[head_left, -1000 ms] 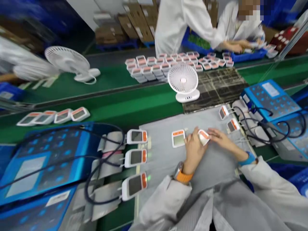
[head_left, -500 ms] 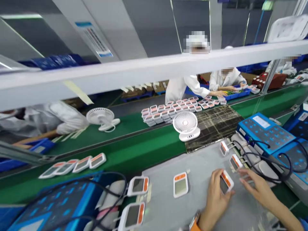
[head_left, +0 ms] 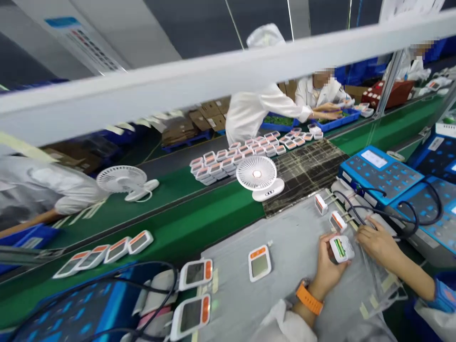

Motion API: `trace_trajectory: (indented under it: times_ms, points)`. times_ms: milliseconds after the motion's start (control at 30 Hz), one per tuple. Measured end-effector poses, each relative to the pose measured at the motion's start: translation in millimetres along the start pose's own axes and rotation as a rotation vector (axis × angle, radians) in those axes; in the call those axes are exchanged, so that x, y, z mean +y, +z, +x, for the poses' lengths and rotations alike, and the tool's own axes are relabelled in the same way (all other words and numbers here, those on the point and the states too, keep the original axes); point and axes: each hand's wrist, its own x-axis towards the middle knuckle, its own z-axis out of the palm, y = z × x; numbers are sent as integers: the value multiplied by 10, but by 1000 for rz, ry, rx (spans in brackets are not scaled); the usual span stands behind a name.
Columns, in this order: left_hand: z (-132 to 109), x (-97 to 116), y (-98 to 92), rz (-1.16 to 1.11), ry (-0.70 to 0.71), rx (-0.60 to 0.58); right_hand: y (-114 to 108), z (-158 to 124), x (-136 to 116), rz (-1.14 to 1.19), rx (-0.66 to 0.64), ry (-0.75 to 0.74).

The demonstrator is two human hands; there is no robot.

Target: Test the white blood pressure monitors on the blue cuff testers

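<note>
My left hand [head_left: 328, 266], with an orange watch band on its wrist, grips a small white device [head_left: 341, 249]. The device's back faces up and shows green batteries in an open compartment. My right hand [head_left: 378, 241] is just right of it, beside the white blocks and cables; its fingers are bent and what they hold, if anything, is hidden. Two similar devices, one of them an upright unit [head_left: 337, 222], stand just beyond my hands. Another white device [head_left: 260, 263] with an orange strip and a grey screen lies face up on the grey mat [head_left: 288, 251].
Blue testers [head_left: 381, 173] with black cables stand at right, another blue tester [head_left: 85, 304] at lower left. A white fan [head_left: 256, 174] stands by the green conveyor [head_left: 171, 216]. Stacked devices [head_left: 228, 161] lie beyond. People in white work across the line.
The device in my left hand has been turned from its screen side to its battery side. My right hand has moved toward the cables and blocks. The view has shifted.
</note>
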Motion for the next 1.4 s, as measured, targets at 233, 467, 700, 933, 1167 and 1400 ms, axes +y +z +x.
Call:
trace_trajectory:
  times_ms: [233,467,700,933,1167,1400]
  points:
    - [48,-64,40,90,141,19,-73,137,-6,-23,-185,39]
    - [26,18,60,118,182,-23,-132,187,-10,-85,-211,30]
    - [60,85,96,193,154,-55,-148,207,44,14,-222,41]
    - [67,84,112,209,171,-60,-198,195,69,-99,-270,32]
    - [71,62,111,262,196,-52,-172,211,29,-141,-217,17]
    - [54,102,144,347,199,-39,-141,202,58,-106,-207,4]
